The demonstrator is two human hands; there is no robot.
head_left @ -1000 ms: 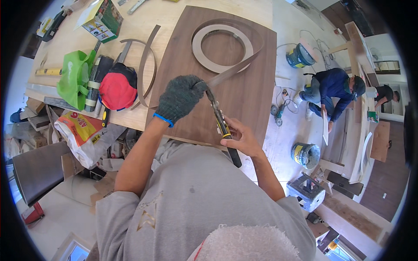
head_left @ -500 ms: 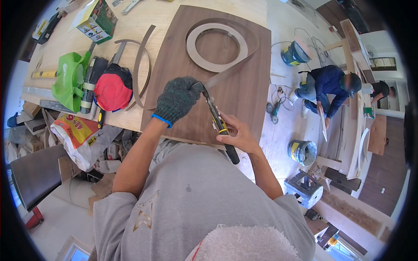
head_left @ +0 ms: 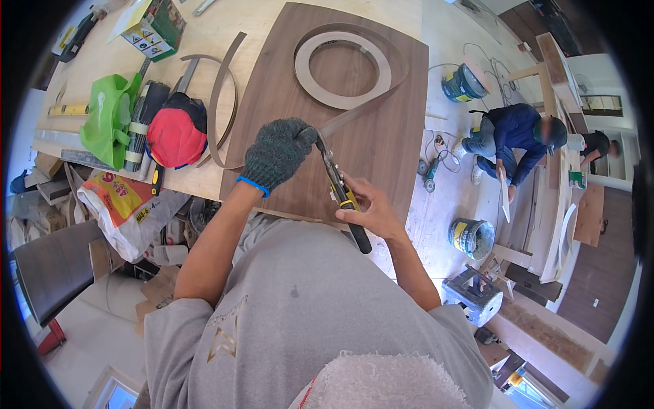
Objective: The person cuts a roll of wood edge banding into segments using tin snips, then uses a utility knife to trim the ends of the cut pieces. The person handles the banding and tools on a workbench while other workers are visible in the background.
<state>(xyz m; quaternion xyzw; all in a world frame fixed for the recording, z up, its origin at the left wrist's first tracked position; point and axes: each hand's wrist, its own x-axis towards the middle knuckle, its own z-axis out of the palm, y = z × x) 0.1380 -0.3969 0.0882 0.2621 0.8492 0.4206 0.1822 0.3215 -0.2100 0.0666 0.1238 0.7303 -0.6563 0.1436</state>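
Note:
My left hand (head_left: 278, 153), in a dark knitted glove with a blue cuff, is closed on the brown edge banding strip (head_left: 351, 117). The strip runs up to a coiled roll (head_left: 304, 76) lying flat on a wood-grain board (head_left: 272, 65). In my bare right hand (head_left: 373, 210) are snips (head_left: 333, 178) with black and yellow handles. Their jaws touch the strip right beside my gloved fingers; whether the blades are closed is too small to tell. A loose curved length of banding (head_left: 219, 88) stands on edge left of the board.
On the pale table (head_left: 262, 17) at left lie a red and black cap (head_left: 178, 133), a green bag (head_left: 109, 119), a yellow level (head_left: 68, 110) and a box (head_left: 151, 31). Buckets (head_left: 471, 237) and a grinder (head_left: 428, 176) stand on the floor at right, where a person (head_left: 518, 140) crouches with a board.
Both hands keep their grips on the strip and the snips. The snips' lower handle has shifted slightly left and up; the whole view has moved a little.

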